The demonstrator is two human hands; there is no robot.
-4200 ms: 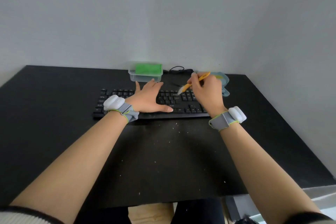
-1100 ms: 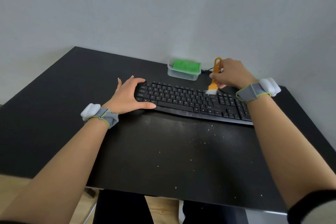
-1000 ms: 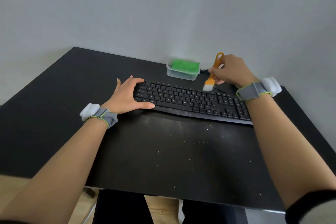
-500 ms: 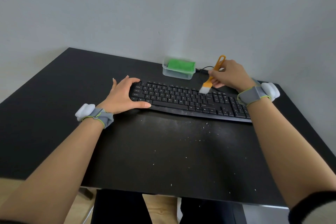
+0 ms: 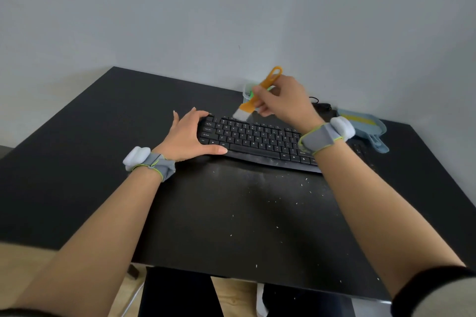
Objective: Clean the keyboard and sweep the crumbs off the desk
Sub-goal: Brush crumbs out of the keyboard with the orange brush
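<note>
Two hands are working the keyboard (image 5: 257,140), which is lying across the back half of the black tabletop (image 5: 77,149): the left hand (image 5: 189,134) is bracing its left end, fingers fairly straight over the far corner and thumb stretched along the front edge, while the right hand (image 5: 284,103) is pinching the orange brush (image 5: 258,95) by its handle, fingers curled round it. The white bristles are sitting at or just above the top key row near the left end (motion blur is hiding whether they are touching). Judging by this, the keyboard-brushing step is in hand and the crumb sweep is not yet done, since pale crumbs (image 5: 283,198) are lying scattered in front of the keyboard and out toward the near edge. The next move probably calls for drawing the bristles along the rows while the left hand is steadying the board. Open room is lying to the left and in front; behind, a clear container with something green (image 5: 247,92) is standing just beyond the brush, and a blue dustpan (image 5: 365,126) is resting near the right edge, with the wall close behind.
</note>
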